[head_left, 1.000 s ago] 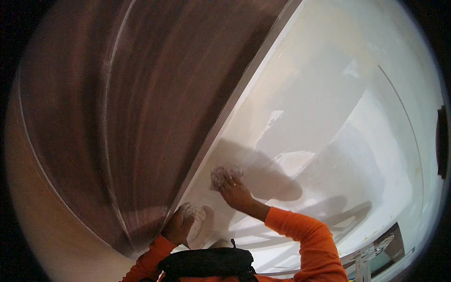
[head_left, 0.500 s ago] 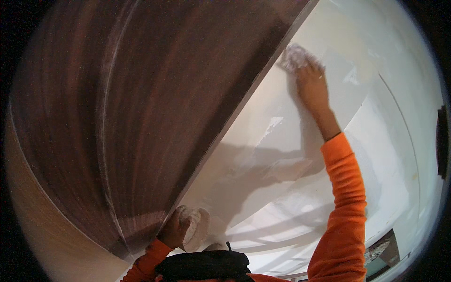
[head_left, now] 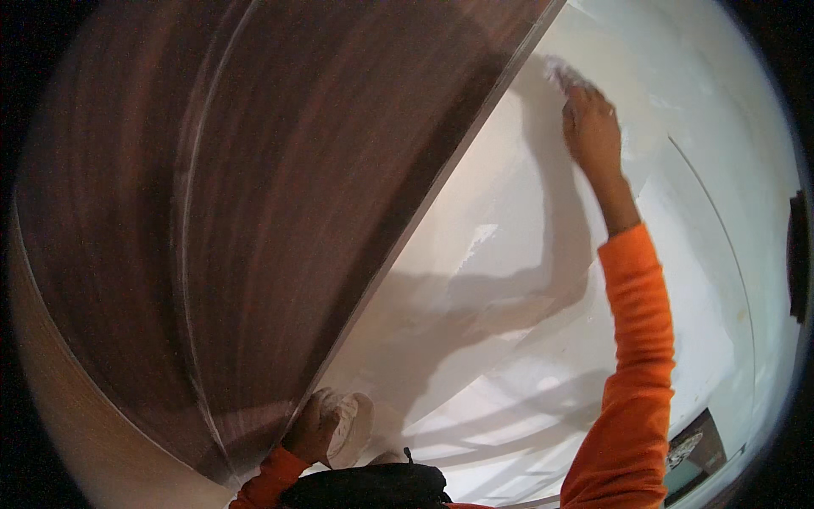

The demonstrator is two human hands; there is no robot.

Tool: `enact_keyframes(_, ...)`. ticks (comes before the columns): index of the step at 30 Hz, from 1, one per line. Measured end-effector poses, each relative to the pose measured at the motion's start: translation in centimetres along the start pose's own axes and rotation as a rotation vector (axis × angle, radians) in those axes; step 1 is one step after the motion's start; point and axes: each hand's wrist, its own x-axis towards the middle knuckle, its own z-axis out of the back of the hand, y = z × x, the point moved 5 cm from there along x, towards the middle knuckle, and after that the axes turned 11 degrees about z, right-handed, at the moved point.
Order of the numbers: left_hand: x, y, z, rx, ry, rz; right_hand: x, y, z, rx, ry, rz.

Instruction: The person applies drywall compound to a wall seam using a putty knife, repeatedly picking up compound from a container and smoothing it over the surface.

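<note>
My right hand (head_left: pixel 593 127) reaches up over the white wall (head_left: pixel 517 204), its fingers closed on a crumpled whitish cloth (head_left: pixel 566 75). The cloth appears to be against the wall, a little right of the dark panel's edge. Low in the head view, my left hand (head_left: pixel 309 434) is by the lower end of that edge. Its fingers are closed on a whitish, rounded, rumpled thing (head_left: pixel 352 427) whose kind I cannot make out. The fingers on its far side are hidden.
A large dark brown wood-grain panel (head_left: pixel 280 212) fills the left side, its straight edge running diagonally. Patchy filler marks (head_left: pixel 483 240) and a thin dark line (head_left: pixel 721 212) show on the wall. At lower right is a dark-framed opening (head_left: pixel 699 450). A black pouch-like thing (head_left: pixel 369 486) sits at the bottom.
My right hand has moved right and slightly up with the cloth, away from the panel's edge. My left hand and the whitish thing sit slightly lower.
</note>
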Motion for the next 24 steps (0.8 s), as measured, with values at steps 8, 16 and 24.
enact_keyframes(8, -0.9, -0.7, 0.4, 0.035, -0.034, -0.020, 2.4, -0.8, -3.8, 0.070, 0.235, -0.056)
enact_keyframes(16, 0.1, -0.3, 0.1, -0.013, 0.018, -0.009, -12.6, 24.3, 0.3, 0.500, 0.219, 0.164)
enact_keyframes(24, 0.4, -1.1, -0.4, -0.027, 0.095, 0.070, -24.5, 42.4, 6.2, 1.241, 0.716, 0.112)
